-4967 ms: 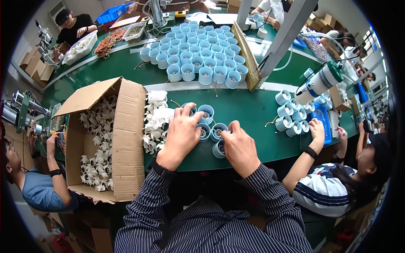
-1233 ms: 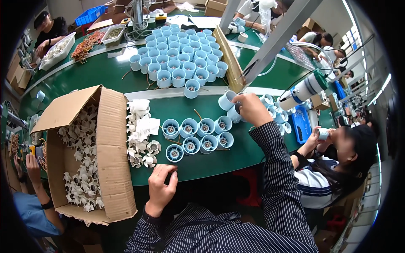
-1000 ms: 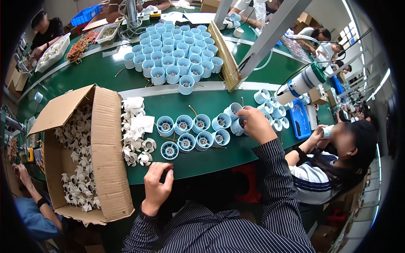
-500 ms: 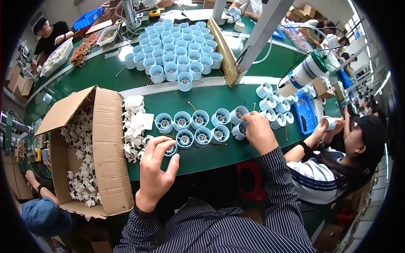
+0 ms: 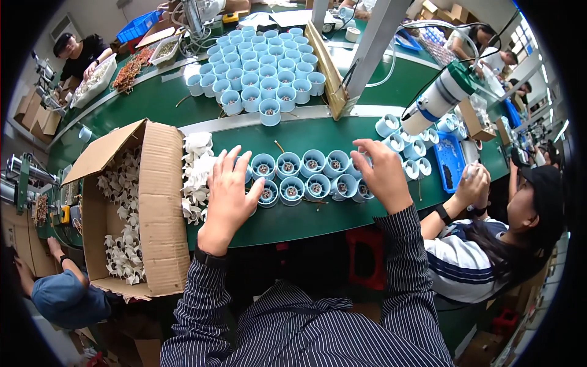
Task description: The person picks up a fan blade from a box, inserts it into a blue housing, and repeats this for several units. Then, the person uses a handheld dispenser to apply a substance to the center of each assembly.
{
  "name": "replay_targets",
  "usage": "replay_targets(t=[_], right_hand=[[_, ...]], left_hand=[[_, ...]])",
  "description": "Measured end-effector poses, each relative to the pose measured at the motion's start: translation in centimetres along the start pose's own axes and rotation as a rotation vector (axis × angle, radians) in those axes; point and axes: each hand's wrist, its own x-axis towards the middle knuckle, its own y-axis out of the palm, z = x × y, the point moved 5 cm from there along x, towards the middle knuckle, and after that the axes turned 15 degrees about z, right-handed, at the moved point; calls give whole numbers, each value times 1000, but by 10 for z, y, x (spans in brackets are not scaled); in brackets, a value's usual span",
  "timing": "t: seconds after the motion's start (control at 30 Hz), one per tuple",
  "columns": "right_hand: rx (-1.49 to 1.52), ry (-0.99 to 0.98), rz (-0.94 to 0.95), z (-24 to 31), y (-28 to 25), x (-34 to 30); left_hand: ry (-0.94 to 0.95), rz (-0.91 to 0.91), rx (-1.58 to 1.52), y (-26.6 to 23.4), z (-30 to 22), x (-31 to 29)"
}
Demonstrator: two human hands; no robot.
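1. Light-blue cups (image 5: 317, 186) are standing in two rows on the green bench (image 5: 293, 226), mouths facing up, each cup's long axis running upright; the rows themselves are stretching left to right, near the bench's front edge.
2. The left hand (image 5: 231, 194) is spreading its fingers and thumb apart at the left end of the rows, partly covering cups there; whether it is touching them, I cannot tell.
3. The right hand (image 5: 384, 174) is holding its thumb and fingers apart at the right end, hiding part of the last cups; contact is likewise unclear.
4. White bladed parts (image 5: 195, 166) are lying heaped between the rows and the cardboard box (image 5: 164, 211), just left of the left hand.
5. Beyond a pale strip (image 5: 306, 115), a large block of cups (image 5: 251, 98) is standing packed together, with a yellowish board (image 5: 329, 79) and a grey post (image 5: 374, 58) rising on its right.
6. The box is sitting open toward the left, holding many more bladed parts.
7. At right, a blue tray (image 5: 448, 151) is holding something dark, and a co-worker (image 5: 468, 269) is sitting beside it.
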Motion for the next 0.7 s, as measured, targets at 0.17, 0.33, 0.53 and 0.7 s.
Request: replay_targets(t=[0.17,0.33,0.53,0.7], right_hand=[[-170,-275,-57,1,33,16],[-215,-268,143,16,40,16],[-254,-275,261,20,45,4],[-254,-237,346,25,46,-1]], left_hand=[[55,49,109,17,-1,13],[174,46,165,17,-9,13],[171,137,89,14,-11,2],[175,132,68,13,-11,-6]])
